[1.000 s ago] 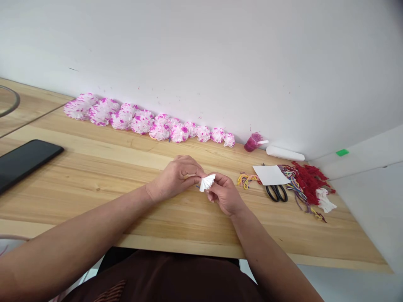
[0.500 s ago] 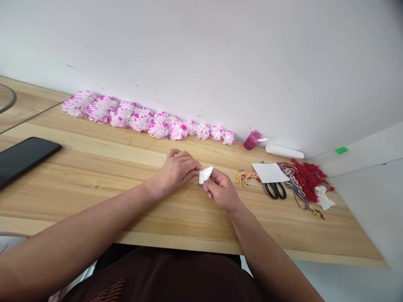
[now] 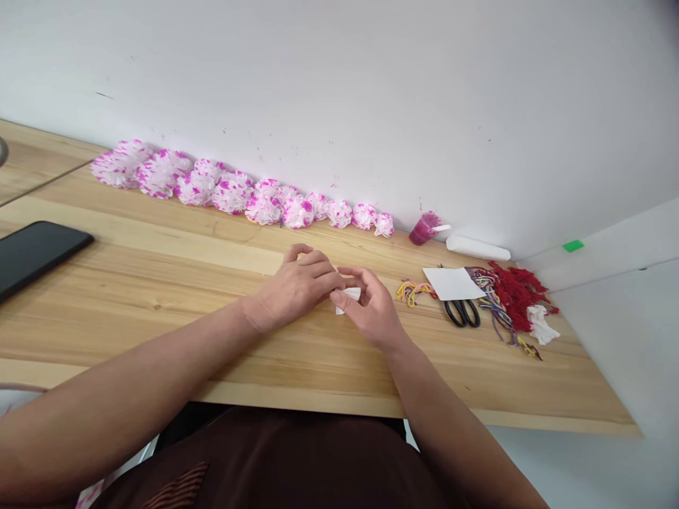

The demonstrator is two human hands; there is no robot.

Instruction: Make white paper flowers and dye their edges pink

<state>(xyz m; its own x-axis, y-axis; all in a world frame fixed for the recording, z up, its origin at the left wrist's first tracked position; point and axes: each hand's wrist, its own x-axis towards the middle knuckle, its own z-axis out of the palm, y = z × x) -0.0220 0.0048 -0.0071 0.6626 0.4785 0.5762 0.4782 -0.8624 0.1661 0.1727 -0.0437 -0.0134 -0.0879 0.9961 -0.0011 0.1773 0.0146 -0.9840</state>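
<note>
while finished flowers [image 3: 233, 194] line the wall [image 3: 371, 85], my left hand [image 3: 297, 286] and right hand [image 3: 375, 312] pinch folded white paper [image 3: 352, 293], unopened.

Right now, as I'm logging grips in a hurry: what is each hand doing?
Left hand: closed, fingers pinching the folded white paper.
Right hand: closed, fingers and thumb holding the same paper from the other side.
</note>
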